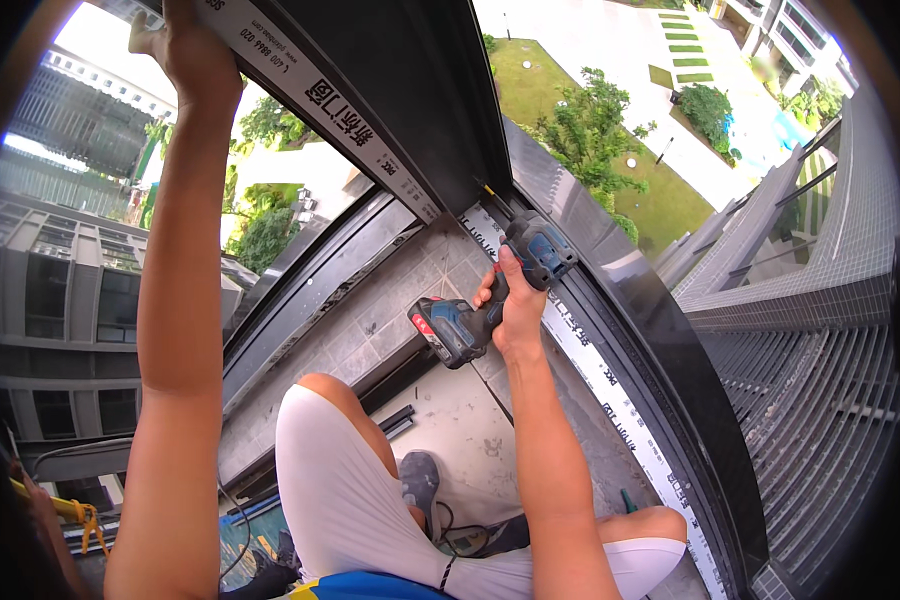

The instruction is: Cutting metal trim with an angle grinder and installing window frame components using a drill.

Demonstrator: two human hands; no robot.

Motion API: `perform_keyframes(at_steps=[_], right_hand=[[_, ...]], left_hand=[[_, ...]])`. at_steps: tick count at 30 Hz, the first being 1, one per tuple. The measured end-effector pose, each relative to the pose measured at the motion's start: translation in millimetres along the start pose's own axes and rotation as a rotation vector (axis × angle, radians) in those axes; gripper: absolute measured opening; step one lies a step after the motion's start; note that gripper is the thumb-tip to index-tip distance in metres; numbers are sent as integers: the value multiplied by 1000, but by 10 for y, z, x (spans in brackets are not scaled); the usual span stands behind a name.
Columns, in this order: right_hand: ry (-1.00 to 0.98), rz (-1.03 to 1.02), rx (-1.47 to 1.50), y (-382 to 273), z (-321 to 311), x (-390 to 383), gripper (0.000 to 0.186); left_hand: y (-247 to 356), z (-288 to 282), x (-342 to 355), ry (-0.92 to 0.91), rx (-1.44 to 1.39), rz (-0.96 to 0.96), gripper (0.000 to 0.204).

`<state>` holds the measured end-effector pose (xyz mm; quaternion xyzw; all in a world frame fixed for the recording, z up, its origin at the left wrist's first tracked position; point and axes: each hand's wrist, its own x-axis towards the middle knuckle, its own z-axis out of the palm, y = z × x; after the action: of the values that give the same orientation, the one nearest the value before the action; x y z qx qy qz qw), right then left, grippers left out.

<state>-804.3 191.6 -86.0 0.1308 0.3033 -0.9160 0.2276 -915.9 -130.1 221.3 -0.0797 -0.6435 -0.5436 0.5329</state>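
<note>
My right hand (pixel 518 305) is closed around the handle of a blue and black cordless drill (pixel 545 252), with a red-marked battery pack at its base. Its thin bit points away from me, at the foot of a dark upright window frame post (pixel 410 90), close to the corner of the frame. Whether the tip touches the metal is too small to tell. High on the left, my raised left hand (pixel 198 60) grips the edge of the same post beside its white printed film strip (pixel 345 125). The thumb sticks out to the left; the other fingers are partly hidden.
A lower frame rail (pixel 610 385) with white film runs along the right, beside a dark outer ledge (pixel 660 330). Beyond the openings lies a long drop to a garden (pixel 540 90). A tiled sill (pixel 370 320), my bent knees and a cable are below.
</note>
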Motion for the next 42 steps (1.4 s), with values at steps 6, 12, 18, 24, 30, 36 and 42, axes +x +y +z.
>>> perform_keyframes(at_steps=[6,12,18,24,30,36,42], right_hand=[[71,-18,-97,-35,21,-20,28],[69,88,-35,-36,-28,50,23],[66,94,-12,-7,4,53,17],[75,102,-13,-19,53,128,15],[90,40,-67,108,60,158,13],[73,49,-34,81,88,162,14],[71,41,-35,108,0,26,13]], left_hand=[[162,232,-141,85,101,19,50],[269,294,-412,-216,-86,150,51],[431,526,-324,-156,-58,140,47],[473,588,-249,-225,-80,118,48],[455,663,-407,-336,-223,182,51],[508,550,-282,-373,-120,171,45],[276,353,-193,-48,-36,61,42]])
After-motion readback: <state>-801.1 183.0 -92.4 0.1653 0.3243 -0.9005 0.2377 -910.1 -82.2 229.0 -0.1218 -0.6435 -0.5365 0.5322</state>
